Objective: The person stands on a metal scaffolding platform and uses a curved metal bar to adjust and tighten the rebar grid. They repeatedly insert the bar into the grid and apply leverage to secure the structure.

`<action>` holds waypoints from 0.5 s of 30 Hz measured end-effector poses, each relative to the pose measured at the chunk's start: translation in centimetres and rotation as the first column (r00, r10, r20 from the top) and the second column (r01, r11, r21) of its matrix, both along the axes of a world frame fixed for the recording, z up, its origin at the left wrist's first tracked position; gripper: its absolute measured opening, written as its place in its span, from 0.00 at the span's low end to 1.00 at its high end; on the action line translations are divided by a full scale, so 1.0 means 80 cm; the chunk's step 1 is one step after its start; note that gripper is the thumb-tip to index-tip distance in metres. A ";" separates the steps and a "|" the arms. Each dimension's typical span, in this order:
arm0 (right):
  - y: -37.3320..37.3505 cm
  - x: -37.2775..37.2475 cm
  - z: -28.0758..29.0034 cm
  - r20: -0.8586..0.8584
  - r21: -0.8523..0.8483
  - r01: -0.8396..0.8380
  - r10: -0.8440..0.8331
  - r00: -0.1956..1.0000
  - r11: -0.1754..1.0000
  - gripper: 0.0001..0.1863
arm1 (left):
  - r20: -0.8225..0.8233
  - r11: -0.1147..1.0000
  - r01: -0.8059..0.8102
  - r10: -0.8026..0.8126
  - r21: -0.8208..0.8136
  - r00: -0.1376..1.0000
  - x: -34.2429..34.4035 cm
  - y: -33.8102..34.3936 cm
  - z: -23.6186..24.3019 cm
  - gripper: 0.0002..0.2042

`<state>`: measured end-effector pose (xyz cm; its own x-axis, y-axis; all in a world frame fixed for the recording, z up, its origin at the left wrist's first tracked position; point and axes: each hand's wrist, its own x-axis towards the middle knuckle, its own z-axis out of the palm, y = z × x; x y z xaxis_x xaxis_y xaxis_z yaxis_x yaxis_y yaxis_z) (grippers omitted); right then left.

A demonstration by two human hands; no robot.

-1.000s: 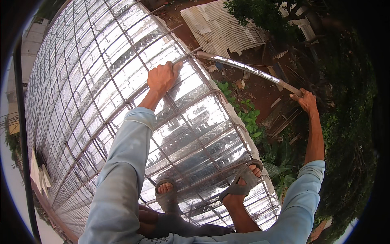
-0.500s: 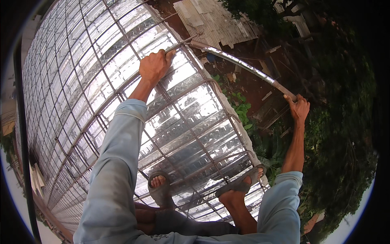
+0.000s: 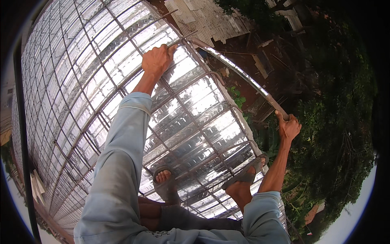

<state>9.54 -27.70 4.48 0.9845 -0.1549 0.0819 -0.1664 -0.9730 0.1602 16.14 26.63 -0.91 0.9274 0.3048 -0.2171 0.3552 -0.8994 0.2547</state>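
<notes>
My left hand (image 3: 157, 59) is closed around a reinforcing bar (image 3: 177, 41) of the mesh, close to the deck's edge. That bar's end meets the upper end of a long metal pipe (image 3: 239, 72); whether it sits inside the pipe cannot be made out. The pipe slants down to the right, out past the edge. My right hand (image 3: 289, 127) grips its lower end, thumb along the pipe. Nearby bars, such as a hooked bar (image 3: 239, 112), curve over at the edge.
Shiny ribbed metal decking (image 3: 199, 99) lies under the rebar mesh (image 3: 99, 61). My sandalled feet, including the left sandal (image 3: 165, 185), stand on it near the edge. Beyond the drop are a corrugated roof (image 3: 211, 20), bare earth, boards and trees (image 3: 337, 122).
My right hand has swung the pipe's lower end down and in toward me. My left hand stays on the bar, and the view has shifted slightly.
</notes>
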 end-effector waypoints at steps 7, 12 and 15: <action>0.079 -0.085 0.048 0.022 0.013 0.186 -0.186 0.982 0.982 0.45 | 0.005 1.000 -0.003 0.003 0.014 1.000 -0.005 0.000 0.002 0.35; 0.108 -0.133 0.068 0.075 -0.031 0.242 -0.239 0.968 0.970 0.46 | 0.037 0.998 0.016 -0.019 0.065 0.999 -0.005 0.005 -0.002 0.35; 0.111 -0.100 0.124 -0.015 -0.047 0.198 -0.199 0.980 0.979 0.45 | 0.021 0.999 0.020 -0.021 0.049 1.000 -0.016 0.005 -0.007 0.34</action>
